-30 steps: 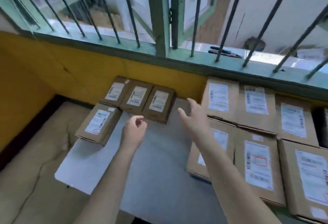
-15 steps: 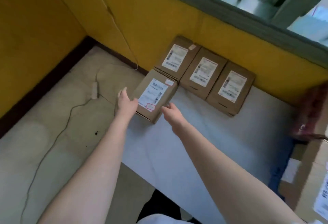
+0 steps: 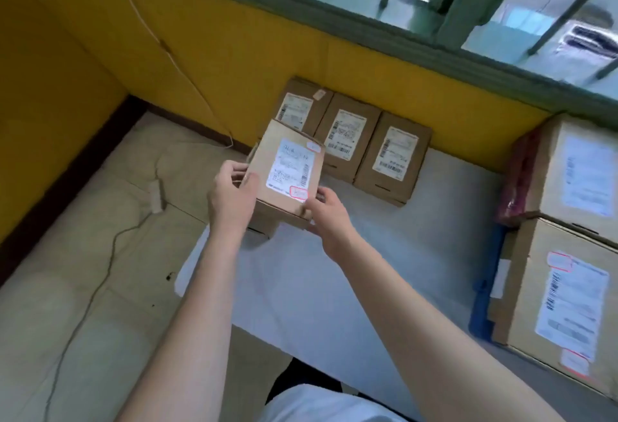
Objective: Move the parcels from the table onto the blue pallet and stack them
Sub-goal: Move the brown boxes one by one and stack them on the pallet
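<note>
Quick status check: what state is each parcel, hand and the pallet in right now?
held parcel: lifted, tilted, label up
left hand: gripping its left edge
right hand: gripping its near right corner
three small parcels: flat in a row by the wall
large parcels: stacked at right
blue pallet: mostly hidden

Both bare arms reach forward, the elbows almost straight. The left hand [image 3: 230, 199] and the right hand [image 3: 326, 217] are curled, their fingers closed in a grip.

The table [image 3: 334, 288] lies bare through its middle and near edge. Three parcels [image 3: 344, 141] line the far edge against the wall [image 3: 234, 37]; big boxes [image 3: 568, 254] crowd its right edge.
</note>
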Motion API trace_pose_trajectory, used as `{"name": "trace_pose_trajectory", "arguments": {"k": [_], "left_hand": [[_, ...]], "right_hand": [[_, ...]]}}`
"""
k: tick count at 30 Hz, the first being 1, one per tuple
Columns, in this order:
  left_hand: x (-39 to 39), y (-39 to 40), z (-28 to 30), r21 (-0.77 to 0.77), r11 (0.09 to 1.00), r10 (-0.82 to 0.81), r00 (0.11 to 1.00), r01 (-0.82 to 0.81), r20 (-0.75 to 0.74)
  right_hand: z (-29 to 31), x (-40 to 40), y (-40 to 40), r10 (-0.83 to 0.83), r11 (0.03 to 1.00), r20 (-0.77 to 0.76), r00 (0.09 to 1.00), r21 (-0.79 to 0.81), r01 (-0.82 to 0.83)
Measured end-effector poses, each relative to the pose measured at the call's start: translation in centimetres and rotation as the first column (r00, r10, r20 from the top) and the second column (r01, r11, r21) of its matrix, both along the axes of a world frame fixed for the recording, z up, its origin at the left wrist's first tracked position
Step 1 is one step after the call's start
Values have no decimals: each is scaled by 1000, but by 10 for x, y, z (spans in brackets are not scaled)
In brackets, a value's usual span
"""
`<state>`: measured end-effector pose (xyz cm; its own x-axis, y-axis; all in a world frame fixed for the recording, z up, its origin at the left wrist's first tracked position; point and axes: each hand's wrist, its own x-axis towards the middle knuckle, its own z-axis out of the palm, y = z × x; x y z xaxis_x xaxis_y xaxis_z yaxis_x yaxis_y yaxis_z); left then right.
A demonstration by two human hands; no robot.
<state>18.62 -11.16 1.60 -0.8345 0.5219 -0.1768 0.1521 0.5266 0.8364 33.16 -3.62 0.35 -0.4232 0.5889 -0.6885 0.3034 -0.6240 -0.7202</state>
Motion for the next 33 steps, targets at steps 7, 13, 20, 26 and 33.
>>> {"name": "trace_pose_trajectory", "arguments": {"k": [7, 13, 20, 26, 33], "left_hand": [[159, 102, 80, 392, 909, -275, 910, 141, 310], [353, 163, 107, 499, 784, -587, 704, 370, 400], [586, 198, 100, 441, 743, -667, 610, 503, 428], [698, 244, 96, 271, 674, -735, 586, 687, 341], [741, 294, 60, -127, 574, -807, 585, 809, 82]], "right_hand": [[112, 181, 68, -310, 812, -185, 933, 459, 361], [148, 399, 91, -512, 641, -271, 815, 511, 573], [111, 625, 115, -648, 570, -238, 724, 478, 668], [86, 740, 158, -707, 548, -104, 699, 544, 635], [49, 777, 197, -644, 672, 114, 757, 556, 488]]}}
